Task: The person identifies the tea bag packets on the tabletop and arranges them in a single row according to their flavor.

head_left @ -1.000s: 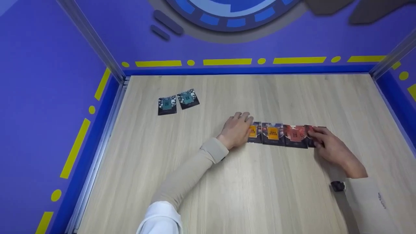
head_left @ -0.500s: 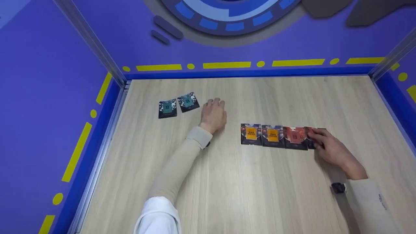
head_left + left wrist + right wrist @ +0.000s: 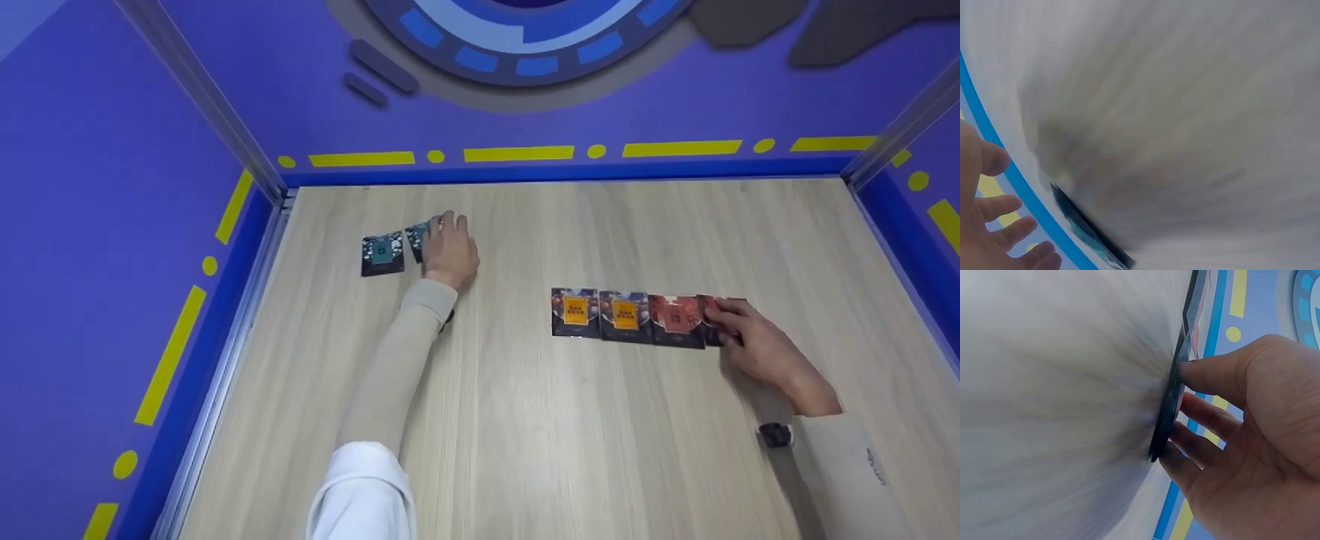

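Note:
My left hand (image 3: 451, 255) is over the right one of two teal-and-black packets, fingers extended and partly covering that packet (image 3: 417, 238). In the left wrist view its fingers are spread, with the dark edge of a teal packet (image 3: 1092, 233) just beyond them. The other teal packet (image 3: 382, 253) lies to its left. My right hand (image 3: 772, 356) holds the rightmost red-and-black packet (image 3: 712, 330) between thumb and fingers, at the end of a row. Left of it in the row lie another red packet (image 3: 676, 321) and two orange-labelled packets, one (image 3: 624, 316) beside the other (image 3: 575, 311).
The packets lie on a pale wood-grain table (image 3: 510, 435). Blue-purple panels with yellow markings stand along the back (image 3: 517, 127) and left side (image 3: 97, 247). A metal rail (image 3: 225, 360) runs along the table's left edge.
My left hand has moved from the left end of the row, uncovering the orange-labelled packet, leftward and away to the right teal packet. My right hand stays on the rightmost red packet.

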{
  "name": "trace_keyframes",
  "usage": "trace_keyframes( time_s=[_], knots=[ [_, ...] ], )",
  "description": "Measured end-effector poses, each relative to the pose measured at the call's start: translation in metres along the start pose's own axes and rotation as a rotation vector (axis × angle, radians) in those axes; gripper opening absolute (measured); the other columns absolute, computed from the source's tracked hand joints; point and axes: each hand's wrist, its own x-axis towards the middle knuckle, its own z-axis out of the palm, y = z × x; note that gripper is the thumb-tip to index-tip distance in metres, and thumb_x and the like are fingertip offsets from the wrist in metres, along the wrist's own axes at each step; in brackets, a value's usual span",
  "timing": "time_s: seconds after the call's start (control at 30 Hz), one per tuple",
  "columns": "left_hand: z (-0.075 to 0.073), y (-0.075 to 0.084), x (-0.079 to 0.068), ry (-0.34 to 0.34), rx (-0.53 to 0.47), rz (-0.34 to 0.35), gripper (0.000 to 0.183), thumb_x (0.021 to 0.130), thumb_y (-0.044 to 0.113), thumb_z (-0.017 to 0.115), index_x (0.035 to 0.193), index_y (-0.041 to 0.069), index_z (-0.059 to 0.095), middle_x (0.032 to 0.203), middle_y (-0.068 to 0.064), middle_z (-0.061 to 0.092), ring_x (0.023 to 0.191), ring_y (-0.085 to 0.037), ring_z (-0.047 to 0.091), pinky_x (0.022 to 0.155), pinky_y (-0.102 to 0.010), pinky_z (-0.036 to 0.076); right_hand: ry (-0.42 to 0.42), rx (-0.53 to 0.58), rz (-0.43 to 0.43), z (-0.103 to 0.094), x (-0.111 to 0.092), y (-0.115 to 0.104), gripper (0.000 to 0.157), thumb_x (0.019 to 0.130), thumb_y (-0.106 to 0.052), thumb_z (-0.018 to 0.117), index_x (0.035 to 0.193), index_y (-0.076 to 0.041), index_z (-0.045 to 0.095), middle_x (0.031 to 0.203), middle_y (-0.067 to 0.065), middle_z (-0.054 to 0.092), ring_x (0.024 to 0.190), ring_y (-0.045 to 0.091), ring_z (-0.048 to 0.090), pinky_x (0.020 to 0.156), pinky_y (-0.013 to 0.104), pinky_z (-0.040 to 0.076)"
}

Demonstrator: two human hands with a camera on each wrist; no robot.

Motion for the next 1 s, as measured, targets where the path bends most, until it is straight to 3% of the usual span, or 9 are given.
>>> trace_keyframes(
  time_s=[0.37,0.63,1.0],
  knots=[
    [0.002,-0.022,0.001,-0.023,0.028,-0.094,0.054,0.112,0.029,0.046,0.159,0.003,0.043,0.160,-0.020,0.044,0.149,-0.043,0.041,0.124,-0.059,0.035,0.053,-0.008,-0.052,0.002,0.000,0.002,0.046,0.099,0.009,0.059,0.144,0.015,0.056,0.150,0.033,0.048,0.137,0.057,0.049,0.105,0.070,0.045],
    [0.003,-0.028,-0.001,-0.059,0.025,-0.093,0.057,0.112,0.028,0.043,0.163,0.004,0.038,0.163,-0.023,0.040,0.151,-0.047,0.038,0.129,-0.058,0.028,0.043,-0.006,-0.051,0.002,-0.001,0.003,0.048,0.097,0.009,0.059,0.145,0.015,0.055,0.151,0.034,0.046,0.138,0.059,0.048,0.105,0.072,0.044],
    [0.005,-0.027,-0.002,-0.067,0.032,-0.090,0.056,0.113,0.029,0.042,0.163,0.004,0.039,0.162,-0.021,0.043,0.152,-0.045,0.041,0.129,-0.059,0.027,0.018,-0.001,-0.021,0.000,-0.001,0.001,0.048,0.099,0.007,0.056,0.147,0.014,0.053,0.154,0.034,0.043,0.140,0.060,0.045,0.107,0.073,0.043]
  ],
)
